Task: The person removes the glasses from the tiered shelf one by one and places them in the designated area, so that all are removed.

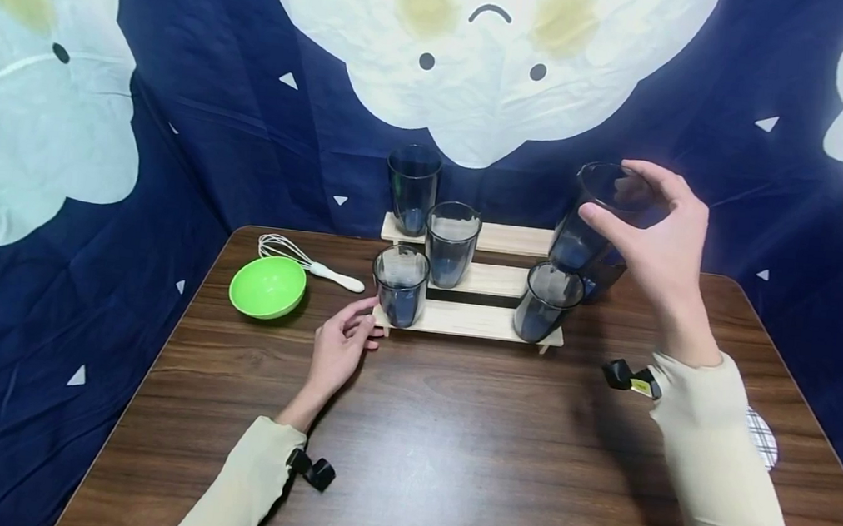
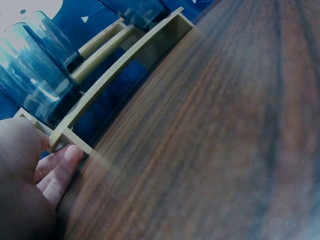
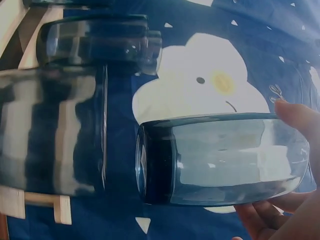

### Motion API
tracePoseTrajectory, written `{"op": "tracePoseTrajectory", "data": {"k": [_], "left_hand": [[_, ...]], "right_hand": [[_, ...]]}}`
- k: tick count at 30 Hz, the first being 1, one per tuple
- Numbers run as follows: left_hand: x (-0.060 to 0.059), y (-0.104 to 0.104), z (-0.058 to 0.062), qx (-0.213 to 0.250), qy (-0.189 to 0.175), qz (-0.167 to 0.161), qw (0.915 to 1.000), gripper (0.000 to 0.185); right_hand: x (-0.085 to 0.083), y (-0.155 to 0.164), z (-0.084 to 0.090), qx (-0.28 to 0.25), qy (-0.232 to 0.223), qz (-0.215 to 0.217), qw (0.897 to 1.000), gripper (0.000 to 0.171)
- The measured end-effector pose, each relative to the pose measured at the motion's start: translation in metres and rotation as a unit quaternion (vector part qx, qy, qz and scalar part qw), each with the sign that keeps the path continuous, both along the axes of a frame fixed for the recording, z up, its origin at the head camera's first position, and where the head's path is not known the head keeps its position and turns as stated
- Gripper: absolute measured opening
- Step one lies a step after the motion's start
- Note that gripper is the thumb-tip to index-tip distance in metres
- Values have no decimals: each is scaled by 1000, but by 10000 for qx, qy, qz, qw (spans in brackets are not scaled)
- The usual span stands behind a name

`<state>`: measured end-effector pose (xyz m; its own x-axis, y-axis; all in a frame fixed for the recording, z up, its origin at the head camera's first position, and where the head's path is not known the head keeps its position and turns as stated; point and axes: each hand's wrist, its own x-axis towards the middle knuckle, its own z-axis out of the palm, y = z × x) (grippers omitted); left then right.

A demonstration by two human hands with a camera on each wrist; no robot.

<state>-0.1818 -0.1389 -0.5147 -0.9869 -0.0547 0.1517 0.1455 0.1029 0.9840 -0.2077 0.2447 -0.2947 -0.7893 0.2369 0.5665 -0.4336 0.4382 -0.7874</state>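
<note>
A three-tiered wooden rack (image 1: 472, 321) stands toward the back of the table. My left hand (image 1: 340, 348) grips its front left corner, fingers around the end by the leg. In my right hand (image 1: 667, 251) a tinted drinking glass (image 3: 225, 160) is held near its rim, thumb on one side and fingers on the other. That glass hangs tilted over the rack's right end. On the front tier stand a left glass (image 1: 400, 288) and a right glass (image 1: 547, 306). Another glass (image 1: 453, 247) is on the middle tier's left, and one more (image 1: 413, 191) on the top tier's left.
Left of the rack are a green bowl (image 1: 267, 287) and a white-handled whisk (image 1: 336, 276). A checked round item (image 1: 761, 439) lies partly behind the right sleeve. Blue cloth (image 1: 207, 52) with cloud prints hangs behind the brown wooden table (image 1: 420, 447).
</note>
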Motion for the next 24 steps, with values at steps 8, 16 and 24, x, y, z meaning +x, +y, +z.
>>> {"op": "tracePoseTrajectory", "data": {"k": [8,16,24], "left_hand": [[0,0,0,-46,-49,58,10000,35],[0,0,1,-31,-62,43,10000,35],[0,0,0,-91,-59,67,9999,34]], "right_hand": [[5,18,-3,-152,-53,-190,9997,58],[9,31,-10,-90,128,-423,9990,59],[12,45,-20,-201,95,-649,9976,58]]}}
